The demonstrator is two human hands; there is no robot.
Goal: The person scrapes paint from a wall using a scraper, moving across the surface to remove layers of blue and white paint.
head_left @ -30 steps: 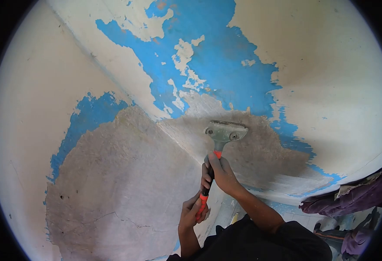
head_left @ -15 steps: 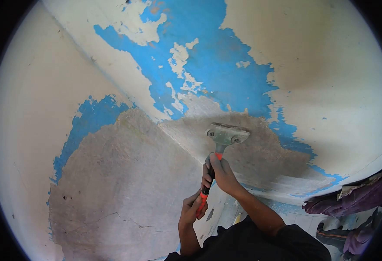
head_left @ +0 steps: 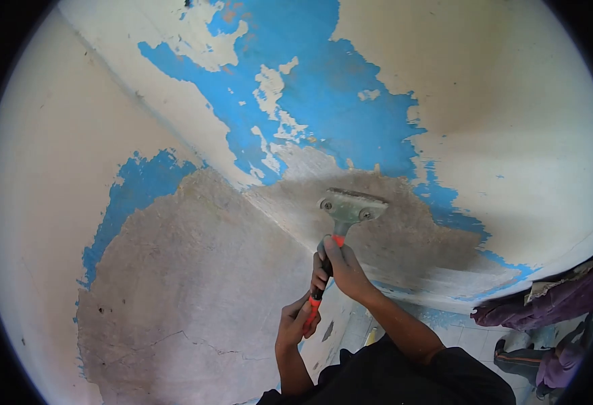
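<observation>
A scraper (head_left: 352, 206) with a wide grey head and a black-and-red handle stands out against the bare grey part of the wall. My left hand (head_left: 296, 322) is closed round the red lower end of the handle. Higher up, just below the head, my right hand (head_left: 340, 268) wraps round the same handle. Whether the blade touches the wall cannot be made out. Above the head lies a large patch of blue paint (head_left: 337, 94) with ragged edges and cream flecks.
Cream paint (head_left: 499, 121) surrounds the patches. A corner line runs diagonally between two walls. A second grey area (head_left: 188, 270), edged in blue, has a thin crack. Purple cloth (head_left: 546, 300) hangs at the right, above a tiled floor (head_left: 458, 334) and what seems another person's leg (head_left: 521, 363).
The blue patch has shifted slightly left in view, while the scraper and both hands stay almost in the same place. The leg at the lower right has moved slightly.
</observation>
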